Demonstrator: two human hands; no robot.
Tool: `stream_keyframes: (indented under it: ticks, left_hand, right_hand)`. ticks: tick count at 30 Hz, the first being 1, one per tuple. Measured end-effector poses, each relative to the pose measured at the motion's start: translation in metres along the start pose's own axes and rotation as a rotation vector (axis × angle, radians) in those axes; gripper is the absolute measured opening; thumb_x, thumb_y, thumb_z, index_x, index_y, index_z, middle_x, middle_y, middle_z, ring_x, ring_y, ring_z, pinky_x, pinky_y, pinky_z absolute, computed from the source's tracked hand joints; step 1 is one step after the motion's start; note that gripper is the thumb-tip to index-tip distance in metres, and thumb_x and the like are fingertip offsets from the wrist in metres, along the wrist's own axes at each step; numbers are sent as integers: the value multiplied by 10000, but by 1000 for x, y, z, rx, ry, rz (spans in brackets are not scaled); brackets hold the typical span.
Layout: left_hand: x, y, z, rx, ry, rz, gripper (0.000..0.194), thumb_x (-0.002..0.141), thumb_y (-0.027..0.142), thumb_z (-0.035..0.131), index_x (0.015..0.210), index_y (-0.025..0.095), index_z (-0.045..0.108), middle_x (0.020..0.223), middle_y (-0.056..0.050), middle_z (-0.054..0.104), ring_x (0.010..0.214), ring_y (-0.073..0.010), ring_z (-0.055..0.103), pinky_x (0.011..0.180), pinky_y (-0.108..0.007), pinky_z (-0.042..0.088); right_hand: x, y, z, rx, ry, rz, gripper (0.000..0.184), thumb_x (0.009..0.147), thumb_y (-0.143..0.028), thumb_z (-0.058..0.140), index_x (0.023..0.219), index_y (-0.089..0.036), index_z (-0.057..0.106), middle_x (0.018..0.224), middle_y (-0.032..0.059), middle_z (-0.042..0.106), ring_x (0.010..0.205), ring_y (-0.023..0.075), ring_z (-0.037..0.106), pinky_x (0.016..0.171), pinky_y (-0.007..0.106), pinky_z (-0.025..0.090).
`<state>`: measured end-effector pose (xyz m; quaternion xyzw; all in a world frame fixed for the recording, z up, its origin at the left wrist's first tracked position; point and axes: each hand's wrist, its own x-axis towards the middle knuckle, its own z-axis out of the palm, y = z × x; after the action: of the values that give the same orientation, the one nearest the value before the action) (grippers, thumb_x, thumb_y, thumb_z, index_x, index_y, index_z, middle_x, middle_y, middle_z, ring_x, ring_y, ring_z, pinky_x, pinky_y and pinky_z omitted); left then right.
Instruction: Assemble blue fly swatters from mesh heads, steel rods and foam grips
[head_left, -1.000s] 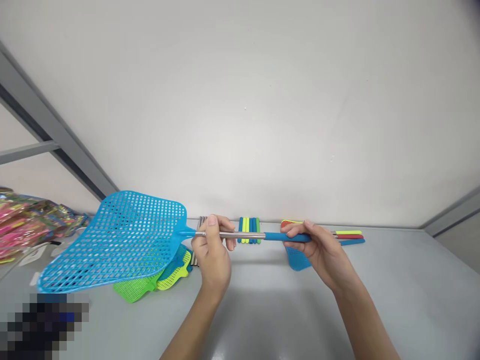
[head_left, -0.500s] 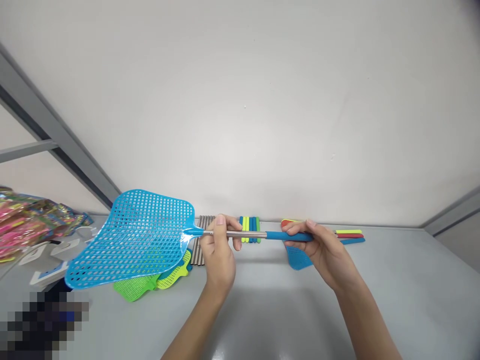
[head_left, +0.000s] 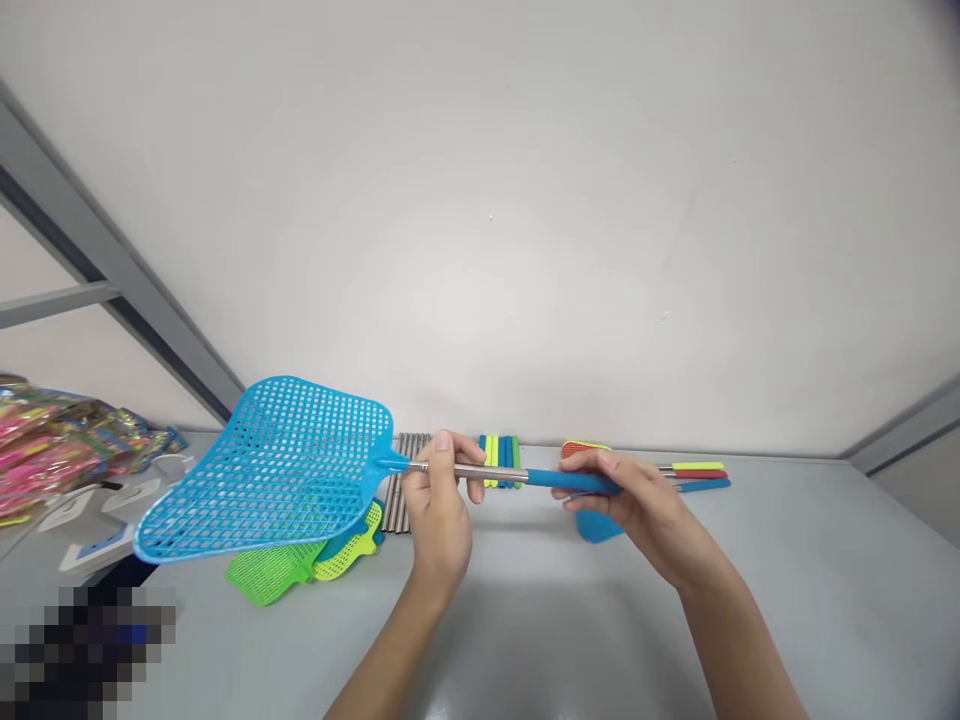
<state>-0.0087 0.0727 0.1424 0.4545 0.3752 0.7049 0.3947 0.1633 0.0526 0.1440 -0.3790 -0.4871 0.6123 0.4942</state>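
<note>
My left hand (head_left: 439, 510) pinches the metal rod, my right hand (head_left: 649, 505) closes round the grip, holding the blue swatter (head_left: 281, 465) above the worktop (head_left: 525, 620). It looks light, its mesh bendy; the rod seems the firmest hold.

Small workbench or packing spot, grey table (head_left: 825, 570), metal frame (head_left: 161, 315), sorted loose parts, bagged goods (head_left: 60, 445) at left

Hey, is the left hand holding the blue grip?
No, the left hand holds the metal rod, while the right hand holds the blue grip.
</note>
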Motion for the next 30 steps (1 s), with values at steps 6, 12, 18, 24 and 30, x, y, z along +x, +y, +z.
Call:
stream_keyframes:
  ticks: [6,12,18,24,30]
  left_hand:
    - [4,3,-3,-48,-26,-83,351,822,367,352,583,160,503,373,49,363,368,-75,380,393,-187,312]
    - [9,12,-3,-203,-73,-239,312,809,423,361,789,160,527,563,25,428,542,-88,480,523,-192,410]
    - [15,23,-12,-417,20,-263,214,821,345,390,898,173,490,657,20,438,497,-45,429,457,-152,394]
    - [22,31,-25,-431,-35,-324,249,814,372,397,794,144,495,519,77,229,346,-13,165,281,-110,214]
    - [17,33,-14,-549,-203,-489,184,818,302,417,705,157,433,517,78,169,353,-22,108,266,-96,191]
  right_hand:
    - [-3,-3,2,-228,-228,152,271,788,-363,449,847,-141,593,588,3,538,531,103,505,596,279,418]
    - [-2,4,9,-202,-415,244,217,768,-321,497,877,-139,543,572,-20,512,540,85,496,584,239,385]
    - [2,52,50,204,-640,388,201,709,-297,576,782,-151,461,560,-35,473,420,55,438,428,185,324]
    - [-12,87,109,618,-494,478,311,778,-437,435,658,-151,429,397,-98,245,315,12,126,306,142,73]
    - [-20,83,117,719,-452,404,410,756,-554,368,599,-176,382,289,-109,262,252,18,117,285,138,99]
